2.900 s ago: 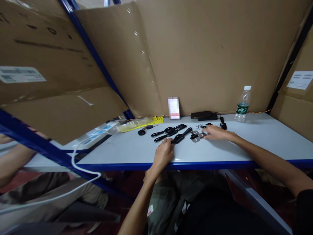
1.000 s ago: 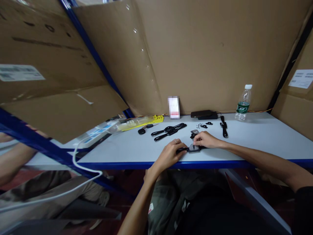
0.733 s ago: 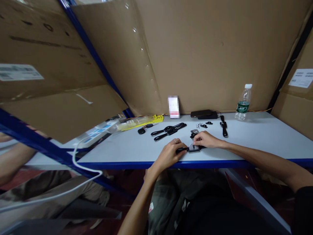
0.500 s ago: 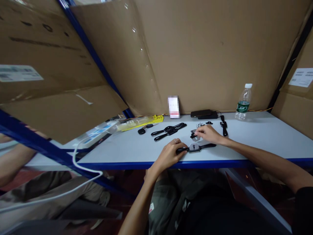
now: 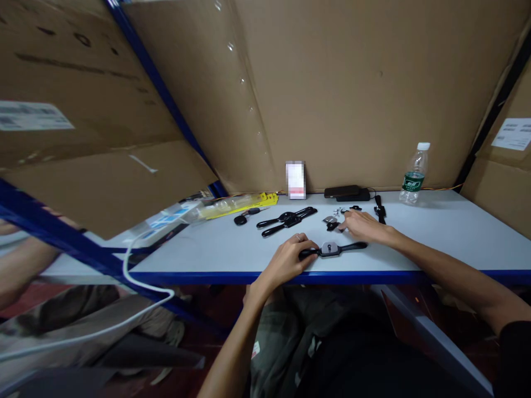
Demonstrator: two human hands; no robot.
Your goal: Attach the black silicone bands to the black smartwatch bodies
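Note:
A black two-handled tool (image 5: 333, 249) with a grey metal middle lies near the front edge of the pale table (image 5: 435, 232). My left hand (image 5: 286, 261) grips its left handle. My right hand (image 5: 362, 226) reaches past it, fingers spread, over a cluster of small metal and black parts (image 5: 337, 220); I cannot tell whether it holds one. Farther back lie two more black tools (image 5: 286, 218) of the same kind.
At the back stand a water bottle (image 5: 415, 174), a dark flat device (image 5: 347, 193), a small white and red box (image 5: 296, 181) and a yellow package (image 5: 238, 205). Cardboard walls surround the table. Another person's arm (image 5: 16, 260) is at left, beside a white cable (image 5: 128, 287).
My right hand has left the grey middle of the tool and moved back to the small parts. My left hand keeps its hold on the handle.

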